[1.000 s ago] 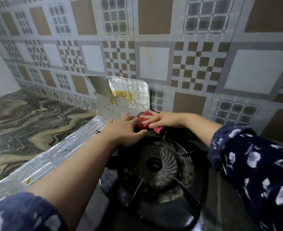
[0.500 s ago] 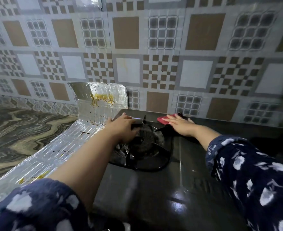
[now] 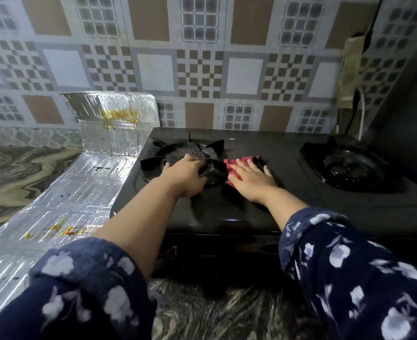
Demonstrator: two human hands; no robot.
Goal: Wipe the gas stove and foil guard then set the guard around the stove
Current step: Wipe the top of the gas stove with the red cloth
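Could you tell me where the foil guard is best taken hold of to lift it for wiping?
Grip the foil guard by the top edge of its upright end panel, coming from above: that edge stands free against the tiled wall, while the long panel lies flat beside the gas stove.

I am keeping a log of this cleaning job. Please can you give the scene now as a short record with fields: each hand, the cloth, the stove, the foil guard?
left hand: resting on the left burner, fingers on its pan support
right hand: pressed flat on the red cloth
red cloth: on the stove top, between the two burners
gas stove: black, two burners, on the marbled counter
right burner: untouched
foil guard: left of the stove, one panel flat, end panel upright against the tiled wall
guard stains: yellow-brown drips on both panels
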